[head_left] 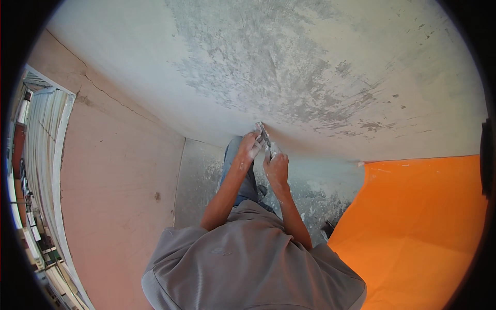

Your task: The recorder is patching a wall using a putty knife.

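Note:
My right hand (277,168) is closed around the handle end of a putty knife (266,137), whose narrow dark blade points up and away from me. Close beside the blade, my left hand (250,144) has its fingers curled; what they hold, if anything, is too small to make out. White paste or dust coats the fingers of both hands. Both are held close together in front of the wall (217,88), a pale surface with a broad rough grey patch (268,57) and scraped streaks.
A pinkish wall (113,170) with a long crack stands at my left, beside a window opening (44,129). On the right hangs or lies a bright orange sheet (413,206). The grey floor (310,181) is spattered white, with a dark object (327,228) near the sheet's edge.

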{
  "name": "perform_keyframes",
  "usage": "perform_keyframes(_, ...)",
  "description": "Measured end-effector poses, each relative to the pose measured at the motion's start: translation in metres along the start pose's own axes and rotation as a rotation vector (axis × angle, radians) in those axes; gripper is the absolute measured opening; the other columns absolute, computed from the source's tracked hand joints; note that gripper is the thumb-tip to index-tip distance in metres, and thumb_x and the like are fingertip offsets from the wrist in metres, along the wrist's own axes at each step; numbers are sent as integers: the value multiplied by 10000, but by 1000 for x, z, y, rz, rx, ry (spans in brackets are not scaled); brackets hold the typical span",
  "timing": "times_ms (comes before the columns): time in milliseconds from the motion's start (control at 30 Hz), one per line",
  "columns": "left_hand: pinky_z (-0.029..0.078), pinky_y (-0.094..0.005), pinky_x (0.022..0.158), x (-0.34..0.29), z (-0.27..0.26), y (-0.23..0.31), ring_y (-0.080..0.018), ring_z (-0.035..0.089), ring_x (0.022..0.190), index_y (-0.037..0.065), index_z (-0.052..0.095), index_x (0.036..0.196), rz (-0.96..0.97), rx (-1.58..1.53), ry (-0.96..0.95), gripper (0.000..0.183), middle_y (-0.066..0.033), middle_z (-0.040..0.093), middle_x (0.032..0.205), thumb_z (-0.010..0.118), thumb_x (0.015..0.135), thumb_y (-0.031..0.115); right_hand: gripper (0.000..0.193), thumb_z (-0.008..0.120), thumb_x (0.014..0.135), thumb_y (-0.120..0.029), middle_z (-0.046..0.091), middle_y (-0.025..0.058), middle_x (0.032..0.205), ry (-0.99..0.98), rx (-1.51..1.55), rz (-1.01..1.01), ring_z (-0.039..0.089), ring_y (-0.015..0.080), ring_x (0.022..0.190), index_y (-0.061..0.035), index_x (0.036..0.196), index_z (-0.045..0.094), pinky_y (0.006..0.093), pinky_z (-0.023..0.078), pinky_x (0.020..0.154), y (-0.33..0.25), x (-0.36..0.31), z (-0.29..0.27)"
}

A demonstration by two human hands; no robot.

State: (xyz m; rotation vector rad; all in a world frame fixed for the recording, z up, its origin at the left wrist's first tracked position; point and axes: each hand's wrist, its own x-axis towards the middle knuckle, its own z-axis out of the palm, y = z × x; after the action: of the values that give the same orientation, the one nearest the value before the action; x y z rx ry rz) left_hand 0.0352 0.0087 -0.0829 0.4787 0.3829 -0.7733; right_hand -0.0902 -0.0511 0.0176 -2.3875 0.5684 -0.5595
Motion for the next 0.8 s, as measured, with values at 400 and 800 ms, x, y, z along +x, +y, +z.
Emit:
perform_keyframes(400, 534, -355, 886, -3, -22, 34, -205, 631, 922, 18, 601, 1163, 82, -72, -25, 214, -74, 657, 1050, 551, 956, 45, 251, 617, 868, -144, 642, 300, 870, -120, 76, -24, 608, 500, 848, 57, 1018, 645, 562, 483, 798, -15, 7, 20)
perform_keyframes(800, 475, -266, 778, -57, 13, 31, -98, 583, 881, 114, 659, 1158, 318, 687, 162, 277, 9, 682, 1150, 662, 960, 308, 322, 606, 910, -224, 658, 294, 903, -442, 21, 225, 611, 496, 922, 5, 1134, 637, 540, 486, 840, 101, -74, -34)
